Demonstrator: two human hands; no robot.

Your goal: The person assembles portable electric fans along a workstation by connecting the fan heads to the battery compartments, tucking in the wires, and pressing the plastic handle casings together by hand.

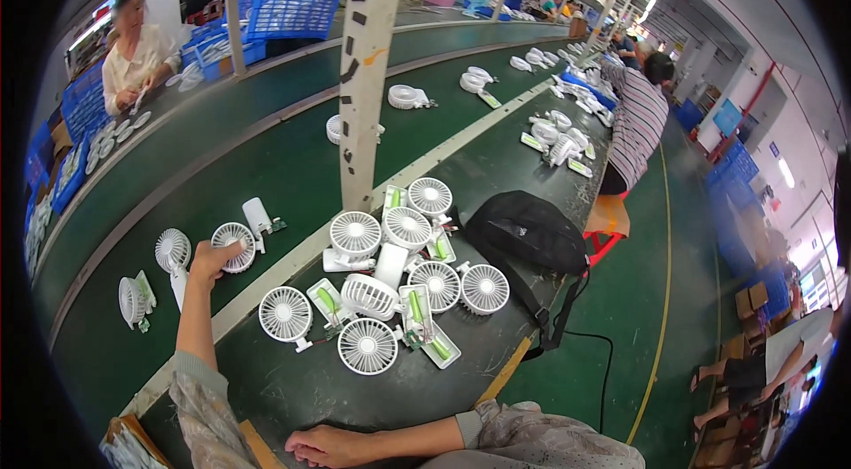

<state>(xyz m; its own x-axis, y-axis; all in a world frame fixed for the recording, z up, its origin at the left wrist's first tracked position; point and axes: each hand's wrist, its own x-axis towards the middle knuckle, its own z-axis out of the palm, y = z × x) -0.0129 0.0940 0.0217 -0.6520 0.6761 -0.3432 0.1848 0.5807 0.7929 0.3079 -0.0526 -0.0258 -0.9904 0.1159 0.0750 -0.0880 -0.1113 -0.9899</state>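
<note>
The fingers (230, 253) of the left hand (209, 263) are clamped on the edge of a white fan (232, 231), the thumb lying across its round grille and the other fingertips hidden from sight. That fan is over the green conveyor belt (292, 154), left of the cluster on the desk, with a white casing (255, 214) and a small circuit board (279, 225) just beyond it. Two more fans lie near the left hand, one just to its left (172, 249) and one farther out (135, 300). The right hand (326, 447) rests at the near edge of the dark desk (292, 385), its fingers curled in together. In front of it sits a cluster of white fans (368, 347), several with opened handles showing green inserts. A black bag (527, 230) lies right of the cluster, its strap hanging over the edge. A pale pillar (359, 105) rises behind the cluster. Farther along, a person in a striped shirt (640, 114) sits beside the desk.
</note>
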